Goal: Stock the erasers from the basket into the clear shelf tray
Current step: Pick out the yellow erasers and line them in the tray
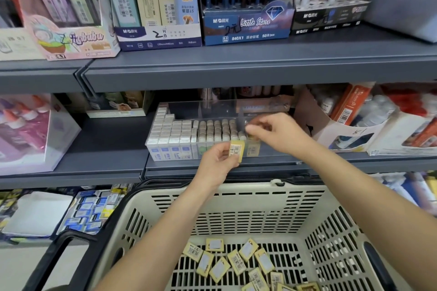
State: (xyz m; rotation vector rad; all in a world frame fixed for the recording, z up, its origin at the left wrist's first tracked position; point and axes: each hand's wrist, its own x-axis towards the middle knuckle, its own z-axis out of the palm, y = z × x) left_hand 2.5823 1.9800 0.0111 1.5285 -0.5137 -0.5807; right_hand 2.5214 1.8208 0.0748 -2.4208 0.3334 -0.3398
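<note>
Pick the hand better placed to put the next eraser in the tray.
Left, probably. The left hand pinches a yellow barcoded rectangular eraser at the front of the clear plastic shelf tray; the right hand is blurred above it.

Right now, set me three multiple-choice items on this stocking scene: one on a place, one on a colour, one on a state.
1. Where does the clear tray stand?
A. top shelf
B. middle shelf
C. floor

2. What colour are the loose erasers in the basket?
A. yellow
B. red
C. green

3. What is the left hand doing?
A. lying flat and empty
B. pinching one eraser
C. gripping a pen

Key: 1 B, the tray sits on the grey shelf below the pen boxes and above the basket. 2 A, their wrappers are yellow with white labels. 3 B, thumb and fingers close on a barcoded eraser in front of the tray.
</note>
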